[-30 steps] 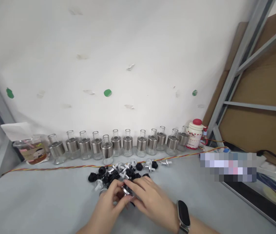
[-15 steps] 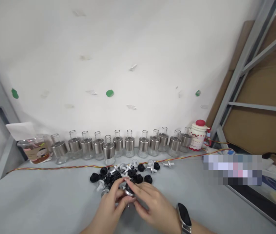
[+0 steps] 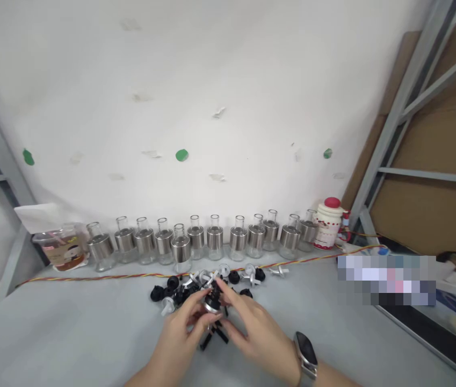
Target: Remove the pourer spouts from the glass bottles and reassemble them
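Observation:
A black ribbed bottle stopper with a silver rim (image 3: 212,305) is held between my two hands, above the grey tabletop. My left hand (image 3: 181,329) pinches it from the left, fingers closed round its side. From the right, my right hand (image 3: 250,330) has its fingertips against the top and lower edge of the same stopper. Just beyond my hands lies a heap of loose black stoppers (image 3: 157,293) and silver pourer tops with white stems (image 3: 168,306). Under the held part, a few thin black sticks (image 3: 207,341) show on the table, partly covered by my fingers.
Several glass bottles with metal sleeves (image 3: 180,250) stand in a row along the white wall. A drink cup (image 3: 64,250) is at the left end, a white jar with a red lid (image 3: 328,223) at the right. A twisted cable (image 3: 102,278) crosses in front.
My hands have lifted the stopper slightly and tilted it, so its black ribbed part shows more. My right fingers have opened a little around it. Black sticks below are now visible.

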Tool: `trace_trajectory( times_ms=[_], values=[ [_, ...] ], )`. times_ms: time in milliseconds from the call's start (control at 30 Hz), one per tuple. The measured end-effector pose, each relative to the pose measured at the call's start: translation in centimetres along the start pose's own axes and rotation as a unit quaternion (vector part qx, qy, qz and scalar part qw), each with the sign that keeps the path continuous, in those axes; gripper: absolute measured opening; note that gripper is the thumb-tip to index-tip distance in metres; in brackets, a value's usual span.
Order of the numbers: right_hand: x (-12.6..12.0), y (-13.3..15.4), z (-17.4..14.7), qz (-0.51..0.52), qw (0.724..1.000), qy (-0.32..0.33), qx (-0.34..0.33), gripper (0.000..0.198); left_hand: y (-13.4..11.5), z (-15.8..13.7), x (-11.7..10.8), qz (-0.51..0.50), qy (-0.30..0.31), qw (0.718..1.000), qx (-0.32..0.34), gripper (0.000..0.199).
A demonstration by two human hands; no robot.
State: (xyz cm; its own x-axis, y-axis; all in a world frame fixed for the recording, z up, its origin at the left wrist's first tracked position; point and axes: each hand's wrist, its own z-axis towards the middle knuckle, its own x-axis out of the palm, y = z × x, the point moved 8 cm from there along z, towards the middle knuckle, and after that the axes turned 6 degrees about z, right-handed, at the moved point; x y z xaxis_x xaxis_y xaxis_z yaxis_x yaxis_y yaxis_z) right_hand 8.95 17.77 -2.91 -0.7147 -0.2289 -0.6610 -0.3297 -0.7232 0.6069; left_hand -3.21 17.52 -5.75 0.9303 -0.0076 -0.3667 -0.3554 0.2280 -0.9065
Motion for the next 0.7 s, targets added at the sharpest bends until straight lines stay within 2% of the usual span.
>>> trace_trajectory(
  times_ms=[67, 167, 233, 300, 400, 500, 600, 700],
  values=[
    [-0.7, -0.6, 0.0, 0.0, 0.999, -0.034, 0.025, 0.062, -0.3, 0.0, -0.2, 0.026, -0.007, 1.0, 0.006, 0.026],
    [-1.1, -0.6, 0.2, -0.055, 0.997, -0.042, 0.035, 0.036, -0.7, -0.3, -0.4, 0.109, -0.025, 0.993, 0.044, 0.023],
    [-0.9, -0.2, 0.3, -0.097, 0.995, -0.023, 0.026, 0.026, -1.0, -0.5, -0.3, 0.178, -0.035, 0.98, 0.084, 0.024],
    [-0.4, 0.4, 0.3, -0.132, 0.991, 0.006, 0.008, 0.026, -1.1, -0.8, 0.0, 0.241, -0.039, 0.962, 0.12, 0.024],
    [0.6, 0.8, 0.2, -0.175, 0.983, 0.047, -0.024, 0.018, -1.3, -0.9, 0.6, 0.313, -0.034, 0.938, 0.144, 0.021],
    [1.0, 0.5, 0.1, -0.184, 0.98, 0.061, -0.035, 0.008, -1.5, -0.8, 1.0, 0.33, -0.001, 0.934, 0.137, 0.02],
    [0.6, 0.1, 0.1, -0.166, 0.985, 0.043, -0.028, 0.009, -2.0, -0.6, 1.2, 0.305, 0.038, 0.944, 0.122, 0.022],
    [0.2, 0.1, 0.1, -0.15, 0.988, 0.024, -0.035, 0.007, -2.2, -0.4, 0.7, 0.287, 0.044, 0.951, 0.108, 0.026]
  ],
)
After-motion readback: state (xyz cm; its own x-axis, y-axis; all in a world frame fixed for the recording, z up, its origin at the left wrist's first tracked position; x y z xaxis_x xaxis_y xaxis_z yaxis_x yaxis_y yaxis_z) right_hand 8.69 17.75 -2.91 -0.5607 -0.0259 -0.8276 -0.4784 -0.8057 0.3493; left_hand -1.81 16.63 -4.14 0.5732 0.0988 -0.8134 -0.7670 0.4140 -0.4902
